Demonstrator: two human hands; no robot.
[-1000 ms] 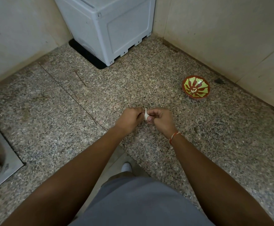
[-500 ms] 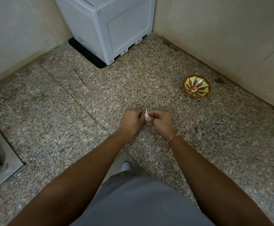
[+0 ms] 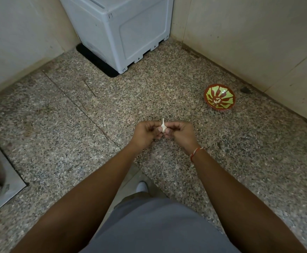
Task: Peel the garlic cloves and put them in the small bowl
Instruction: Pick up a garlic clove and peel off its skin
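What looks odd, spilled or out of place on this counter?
Nothing is spilled or broken. The small bowl sits level near the wall, a few pale pieces inside. Both hands, the left hand and the right hand, pinch one garlic clove. Only a small dark spot by the wall stands out; I cannot tell what it is.

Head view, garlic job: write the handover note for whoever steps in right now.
Left hand and right hand: both pinch one garlic clove between them, above the granite counter, its thin papery tip pointing up.
Small bowl: on the counter to the right, near the wall, a few pale pieces inside, probably peeled cloves.
Done: some cloves seemingly bowled.
Left: finish peeling this clove and drop it in the bowl.
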